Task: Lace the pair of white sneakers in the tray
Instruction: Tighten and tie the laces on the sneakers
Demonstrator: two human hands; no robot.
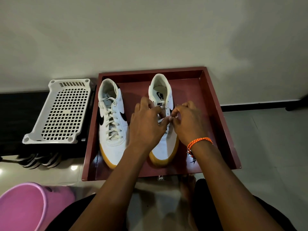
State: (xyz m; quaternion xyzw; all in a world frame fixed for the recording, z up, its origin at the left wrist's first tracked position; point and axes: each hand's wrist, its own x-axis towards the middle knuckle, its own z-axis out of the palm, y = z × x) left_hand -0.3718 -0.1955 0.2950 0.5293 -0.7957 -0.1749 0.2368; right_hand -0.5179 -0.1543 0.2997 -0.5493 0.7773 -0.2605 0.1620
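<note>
Two white sneakers with black swooshes and tan soles stand toes toward me in a dark red tray (215, 100). The left sneaker (113, 139) is laced up its front. Over the middle of the right sneaker (160, 90) both my hands work at a white lace (161, 121). My left hand (146, 124) covers the shoe's left side, fingers curled onto the lace. My right hand (186, 120), with an orange cord on its wrist, pinches the lace end at the eyelets. Most of this shoe's lacing is hidden under my hands.
A white perforated plastic rack (61, 112) lies left of the tray on a dark surface, with striped shoes (38, 160) beneath it. A pink tub (25, 205) sits at the lower left. A pale wall rises behind the tray; glossy floor tiles lie to the right.
</note>
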